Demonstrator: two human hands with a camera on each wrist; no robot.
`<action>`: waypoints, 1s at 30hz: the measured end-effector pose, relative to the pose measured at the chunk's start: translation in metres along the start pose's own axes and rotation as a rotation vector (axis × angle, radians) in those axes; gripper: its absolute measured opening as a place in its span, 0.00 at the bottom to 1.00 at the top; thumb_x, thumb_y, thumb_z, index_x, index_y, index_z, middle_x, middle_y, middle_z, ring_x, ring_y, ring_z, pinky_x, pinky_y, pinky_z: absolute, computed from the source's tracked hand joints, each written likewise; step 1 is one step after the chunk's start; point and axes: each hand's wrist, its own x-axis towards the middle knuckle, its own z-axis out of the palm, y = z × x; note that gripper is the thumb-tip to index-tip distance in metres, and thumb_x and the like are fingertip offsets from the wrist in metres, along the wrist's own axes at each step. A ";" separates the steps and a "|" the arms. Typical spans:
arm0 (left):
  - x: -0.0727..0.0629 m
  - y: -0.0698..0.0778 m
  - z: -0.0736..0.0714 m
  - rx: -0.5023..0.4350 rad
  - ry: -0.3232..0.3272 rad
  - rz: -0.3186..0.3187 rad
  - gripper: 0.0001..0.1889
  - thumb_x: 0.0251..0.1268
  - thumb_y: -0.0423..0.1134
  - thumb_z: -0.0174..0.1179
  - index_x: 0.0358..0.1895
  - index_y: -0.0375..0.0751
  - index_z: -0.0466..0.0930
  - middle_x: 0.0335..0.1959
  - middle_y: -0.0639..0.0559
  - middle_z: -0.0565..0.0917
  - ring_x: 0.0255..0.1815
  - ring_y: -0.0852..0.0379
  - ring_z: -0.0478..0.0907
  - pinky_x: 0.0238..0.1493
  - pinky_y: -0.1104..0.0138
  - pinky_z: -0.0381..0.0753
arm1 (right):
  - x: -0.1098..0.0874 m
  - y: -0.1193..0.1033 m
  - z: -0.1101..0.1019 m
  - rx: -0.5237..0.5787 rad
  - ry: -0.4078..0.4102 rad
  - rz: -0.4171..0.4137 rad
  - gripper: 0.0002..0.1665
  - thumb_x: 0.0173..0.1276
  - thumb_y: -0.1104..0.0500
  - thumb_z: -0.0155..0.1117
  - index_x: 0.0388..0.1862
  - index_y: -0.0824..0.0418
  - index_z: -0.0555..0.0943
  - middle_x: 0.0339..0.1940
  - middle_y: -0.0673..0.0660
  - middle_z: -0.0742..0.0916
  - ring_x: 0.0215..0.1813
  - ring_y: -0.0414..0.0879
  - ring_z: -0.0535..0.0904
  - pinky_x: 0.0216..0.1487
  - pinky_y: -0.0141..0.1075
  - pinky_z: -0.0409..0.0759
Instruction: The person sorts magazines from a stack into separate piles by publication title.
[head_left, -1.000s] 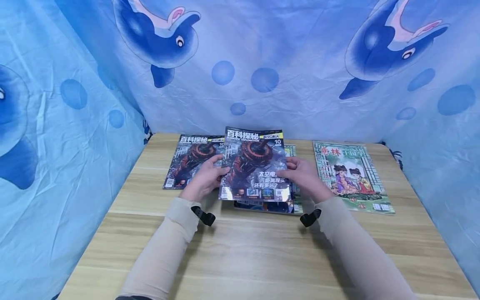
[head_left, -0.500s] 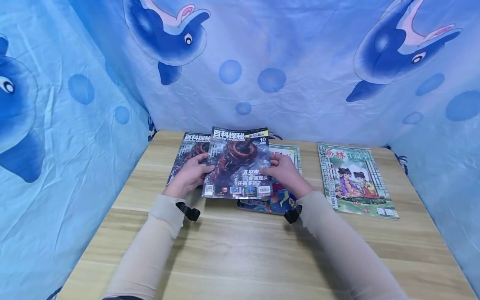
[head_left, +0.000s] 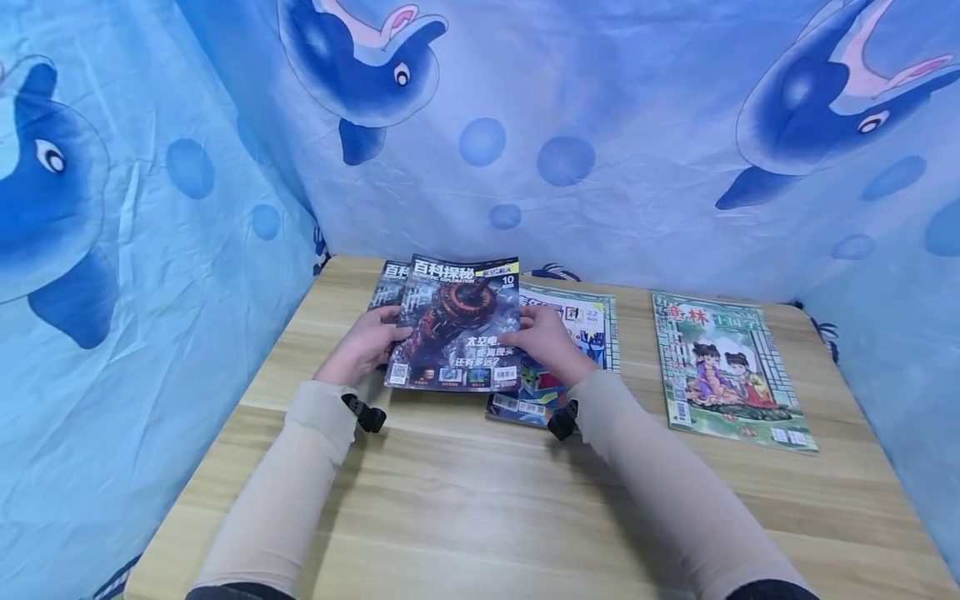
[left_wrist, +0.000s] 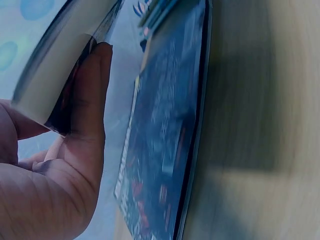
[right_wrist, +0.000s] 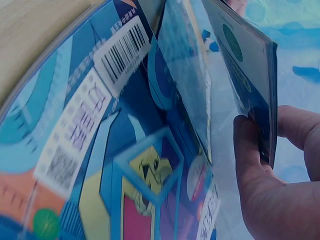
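Observation:
Both hands hold a dark magazine [head_left: 450, 321] with a red ring-shaped machine on its cover, raised above the table. My left hand [head_left: 366, 343] grips its left edge, thumb on the cover; in the left wrist view the fingers [left_wrist: 87, 100] lie under it. My right hand [head_left: 551, 340] pinches the right edge, as the right wrist view shows with the magazine's edge [right_wrist: 270, 100] between thumb and fingers. Below and behind it, a second magazine with the same cover [head_left: 386, 292] lies mostly hidden. Under the right forearm lies a colourful blue magazine [head_left: 517, 408].
A green-bordered magazine [head_left: 611, 333] shows from beneath the blue one. Farther right lies another green magazine [head_left: 735, 375] with two cartoon figures. Blue dolphin-printed cloth [head_left: 622, 225] hangs behind the wooden table [head_left: 465, 500] and at both sides.
Both hands have carried the held magazine leftward, over the matching one, uncovering more of the blue magazine. The head view has shifted slightly.

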 end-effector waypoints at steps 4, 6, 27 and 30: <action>0.005 0.001 -0.007 0.052 0.023 -0.007 0.35 0.77 0.29 0.54 0.82 0.39 0.50 0.64 0.35 0.72 0.37 0.54 0.85 0.43 0.58 0.87 | 0.008 -0.003 0.008 -0.014 0.004 0.005 0.50 0.64 0.57 0.76 0.79 0.67 0.61 0.76 0.65 0.69 0.75 0.58 0.65 0.69 0.48 0.71; 0.008 0.000 -0.009 0.082 0.038 -0.011 0.35 0.77 0.29 0.53 0.82 0.39 0.50 0.64 0.35 0.72 0.37 0.54 0.84 0.42 0.59 0.87 | 0.012 -0.005 0.012 -0.013 -0.001 0.009 0.49 0.65 0.58 0.74 0.79 0.68 0.60 0.75 0.65 0.70 0.74 0.59 0.65 0.68 0.48 0.71; 0.037 -0.006 -0.027 0.352 0.249 0.011 0.32 0.76 0.29 0.55 0.79 0.32 0.56 0.78 0.35 0.57 0.76 0.38 0.57 0.73 0.48 0.61 | 0.047 -0.010 0.047 -0.172 0.015 -0.001 0.33 0.69 0.62 0.70 0.69 0.70 0.73 0.55 0.62 0.83 0.55 0.51 0.80 0.57 0.44 0.80; 0.042 -0.008 -0.028 0.361 0.270 0.024 0.31 0.76 0.29 0.55 0.78 0.32 0.59 0.77 0.34 0.59 0.75 0.38 0.58 0.72 0.49 0.63 | 0.053 -0.010 0.049 -0.211 0.030 0.019 0.30 0.68 0.61 0.70 0.67 0.69 0.75 0.53 0.61 0.84 0.53 0.50 0.80 0.56 0.44 0.80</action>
